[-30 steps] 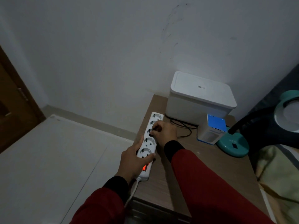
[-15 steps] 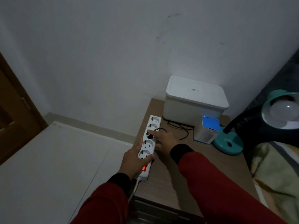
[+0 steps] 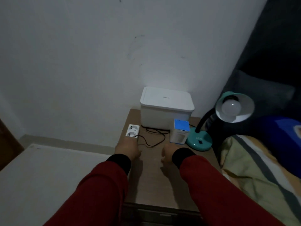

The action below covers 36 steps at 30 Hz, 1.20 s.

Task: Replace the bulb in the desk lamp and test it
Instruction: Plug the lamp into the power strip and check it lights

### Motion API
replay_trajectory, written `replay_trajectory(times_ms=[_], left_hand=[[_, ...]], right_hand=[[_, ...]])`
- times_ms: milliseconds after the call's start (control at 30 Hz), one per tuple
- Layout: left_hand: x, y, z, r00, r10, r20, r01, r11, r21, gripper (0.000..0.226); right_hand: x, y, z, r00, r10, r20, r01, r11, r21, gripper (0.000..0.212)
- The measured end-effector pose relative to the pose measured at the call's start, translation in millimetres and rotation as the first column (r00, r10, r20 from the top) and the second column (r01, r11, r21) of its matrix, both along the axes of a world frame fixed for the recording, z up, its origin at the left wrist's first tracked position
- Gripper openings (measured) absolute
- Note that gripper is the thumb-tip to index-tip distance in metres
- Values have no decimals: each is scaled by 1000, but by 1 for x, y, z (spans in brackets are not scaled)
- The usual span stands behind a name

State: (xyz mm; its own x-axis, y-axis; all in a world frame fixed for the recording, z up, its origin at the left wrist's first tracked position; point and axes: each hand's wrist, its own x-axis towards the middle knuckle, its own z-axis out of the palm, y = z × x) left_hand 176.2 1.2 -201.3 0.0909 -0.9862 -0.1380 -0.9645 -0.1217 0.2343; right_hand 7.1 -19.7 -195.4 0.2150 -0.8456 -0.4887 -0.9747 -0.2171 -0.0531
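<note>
Head cam: my left hand point(image 3: 127, 148) lies on the power strip point(image 3: 133, 130), covering all but 2 sockets at its far end; fingers hidden under the hand, can't tell if they're curled or spread. Right hand point(image 3: 168, 154) hangs just above the table point(image 3: 156, 185), fingers loosely curled, holding nothing. Black cord point(image 3: 154, 137) loops btwn strip and white box point(image 3: 166, 110). Teal lamp point(image 3: 199, 141) stands at the table's right edge, bulb point(image 3: 231, 108) seated in its shade, unlit. Small blue-topped box point(image 3: 180, 132) just left of the lamp base.
</note>
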Motion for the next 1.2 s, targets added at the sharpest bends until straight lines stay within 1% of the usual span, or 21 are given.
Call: replay_trajectory(times_ms=[100,200,300,367,467,567,600,667,767,800,867,967,1033,1133,1200], left_hand=[[-30,-15,16,996,-62,70,62,998,-4,37],[-66,-30,29,986,-135,93,137,991,-7,29],[-107,-48,32,966,-239,101,241,970,-13,27],[-136,-58,26,954,-287,86,289,957,-8,32],[-177,-68,10,927,-370,54,372,927,-34,34],[-206,-72,-14,905,-422,-53,421,907,-28,32],[-212,-71,-22,897,-433,-86,432,901,-33,33],[-220,-71,-40,873,-477,-99,471,879,-79,38],[-219,-72,-69,849,-525,-56,516,848,-123,62],[-217,-72,-79,845,-532,-49,523,843,-130,67],[-210,-74,-98,838,-542,-66,526,834,-169,70],[-203,-74,-119,820,-564,-97,530,813,-240,74],[-202,-76,-126,811,-570,-127,525,807,-271,75],[-204,-79,-127,808,-559,-186,496,816,-298,76],[-205,-80,-127,823,-545,-157,489,823,-289,78]], right_hand=[[-25,-3,5,1000,-19,-23,18,999,-33,42],[-58,-6,9,996,-85,1,84,994,-63,41],[-96,-9,8,984,-170,58,175,980,-95,30],[-121,-8,2,965,-244,99,254,960,-117,28],[-153,-6,-17,918,-334,215,372,913,-170,31],[-174,-6,-45,889,-336,312,421,868,-265,34],[-177,-7,-54,892,-314,326,413,860,-301,38],[-184,-11,-72,898,-284,336,397,851,-343,47],[-187,-20,-93,900,-276,337,403,822,-403,59],[-187,-25,-100,898,-259,356,408,794,-451,63],[-187,-31,-110,890,-273,366,430,770,-472,69],[-183,-32,-115,889,-276,366,440,737,-512,53],[-181,-32,-114,879,-278,388,457,723,-517,52],[-182,-33,-113,886,-288,362,451,716,-533,53],[-181,-34,-112,875,-298,380,470,710,-525,53]])
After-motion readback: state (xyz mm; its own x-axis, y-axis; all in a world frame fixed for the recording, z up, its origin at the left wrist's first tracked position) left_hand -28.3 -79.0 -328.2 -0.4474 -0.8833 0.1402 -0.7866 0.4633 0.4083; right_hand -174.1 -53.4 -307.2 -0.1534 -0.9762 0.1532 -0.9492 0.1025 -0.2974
